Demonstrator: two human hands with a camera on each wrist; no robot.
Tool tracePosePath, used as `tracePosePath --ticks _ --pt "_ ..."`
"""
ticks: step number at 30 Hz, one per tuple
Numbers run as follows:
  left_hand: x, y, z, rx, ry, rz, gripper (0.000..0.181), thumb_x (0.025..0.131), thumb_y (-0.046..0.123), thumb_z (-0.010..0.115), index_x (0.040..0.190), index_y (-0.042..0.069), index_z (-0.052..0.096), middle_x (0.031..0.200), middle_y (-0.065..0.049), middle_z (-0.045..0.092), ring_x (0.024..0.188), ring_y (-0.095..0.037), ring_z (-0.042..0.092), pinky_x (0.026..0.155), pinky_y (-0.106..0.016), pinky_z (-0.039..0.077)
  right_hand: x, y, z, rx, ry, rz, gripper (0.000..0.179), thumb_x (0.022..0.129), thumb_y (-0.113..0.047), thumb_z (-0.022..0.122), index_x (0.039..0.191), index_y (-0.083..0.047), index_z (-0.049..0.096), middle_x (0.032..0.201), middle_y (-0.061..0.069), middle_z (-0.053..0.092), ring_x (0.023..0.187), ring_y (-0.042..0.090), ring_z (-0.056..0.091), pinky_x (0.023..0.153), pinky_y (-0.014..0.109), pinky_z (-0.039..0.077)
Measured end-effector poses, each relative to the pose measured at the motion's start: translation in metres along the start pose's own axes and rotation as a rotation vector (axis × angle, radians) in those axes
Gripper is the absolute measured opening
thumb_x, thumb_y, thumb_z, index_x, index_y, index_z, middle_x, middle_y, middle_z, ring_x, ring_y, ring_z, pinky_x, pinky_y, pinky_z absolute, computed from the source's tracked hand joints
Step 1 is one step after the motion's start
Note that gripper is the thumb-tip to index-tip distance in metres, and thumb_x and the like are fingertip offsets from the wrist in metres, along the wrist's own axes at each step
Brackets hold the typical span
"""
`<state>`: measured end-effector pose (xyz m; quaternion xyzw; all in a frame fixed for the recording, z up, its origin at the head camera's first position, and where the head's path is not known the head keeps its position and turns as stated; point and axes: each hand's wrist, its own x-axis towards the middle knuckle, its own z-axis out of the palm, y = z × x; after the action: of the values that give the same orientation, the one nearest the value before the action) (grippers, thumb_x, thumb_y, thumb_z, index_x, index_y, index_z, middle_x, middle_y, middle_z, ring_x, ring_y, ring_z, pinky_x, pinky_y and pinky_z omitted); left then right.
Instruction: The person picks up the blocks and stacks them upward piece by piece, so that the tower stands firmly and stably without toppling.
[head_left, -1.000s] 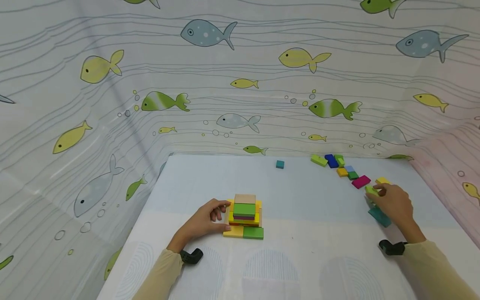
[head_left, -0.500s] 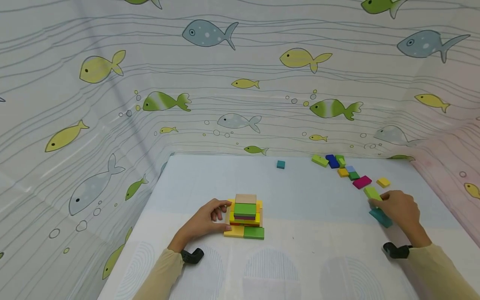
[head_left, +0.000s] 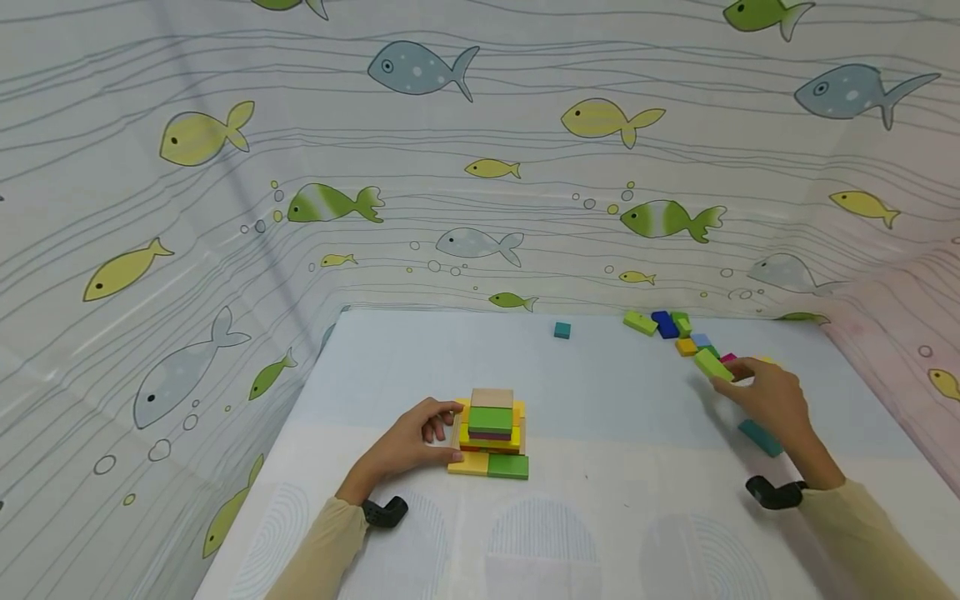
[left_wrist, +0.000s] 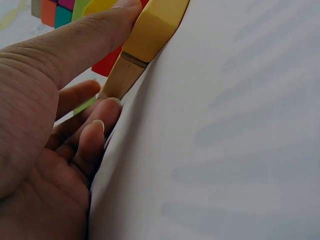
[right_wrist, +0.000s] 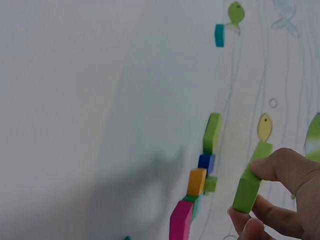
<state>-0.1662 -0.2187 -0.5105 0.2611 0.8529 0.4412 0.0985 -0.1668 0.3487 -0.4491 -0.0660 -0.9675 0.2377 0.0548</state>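
Observation:
My left hand rests at the left side of a layered stack of coloured wooden blocks. Its thumb touches a flat yellow block at the front of the stack, while the index fingertip reaches the rear left corner. The other fingers bend loosely beside a plain wood piece. A green block lies flat beside the yellow one. On the right, my right hand pinches a lime green block between thumb and fingers, raised over the table near the loose blocks.
Loose blocks run along the back right: lime, dark blue, orange and others. A magenta block is partly hidden by my right hand in the head view. Teal pieces lie at the back and under my right wrist.
My right hand has lifted the lime green block from beside the teal piece and carried it left and toward the back. My left hand stays at the stack.

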Motion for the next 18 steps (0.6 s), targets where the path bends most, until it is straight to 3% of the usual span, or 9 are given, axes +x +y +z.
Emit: tracePosePath --ticks 6,18 --pt "-0.001 0.0 0.0 0.018 0.006 0.008 0.072 0.081 0.043 0.089 0.142 0.023 0.056 0.115 0.004 0.057 0.087 -0.015 0.054 0.077 -0.026 0.047 0.002 -0.034 0.007 0.049 0.019 -0.117 0.054 0.092 -0.036 0.078 0.123 0.007 0.068 0.113 0.03 0.067 0.093 0.04 0.057 0.064 0.043 0.048" --pt "-0.001 -0.001 0.0 0.017 0.003 0.005 0.071 0.081 0.042 0.088 0.142 0.022 0.056 0.114 0.002 0.057 0.086 -0.015 0.053 0.076 -0.026 0.046 -0.002 -0.103 0.02 0.157 -0.009 -0.252 0.043 0.088 -0.029 0.084 0.119 -0.002 0.074 0.107 0.016 0.072 0.082 0.026 0.055 0.058 0.033 0.047"
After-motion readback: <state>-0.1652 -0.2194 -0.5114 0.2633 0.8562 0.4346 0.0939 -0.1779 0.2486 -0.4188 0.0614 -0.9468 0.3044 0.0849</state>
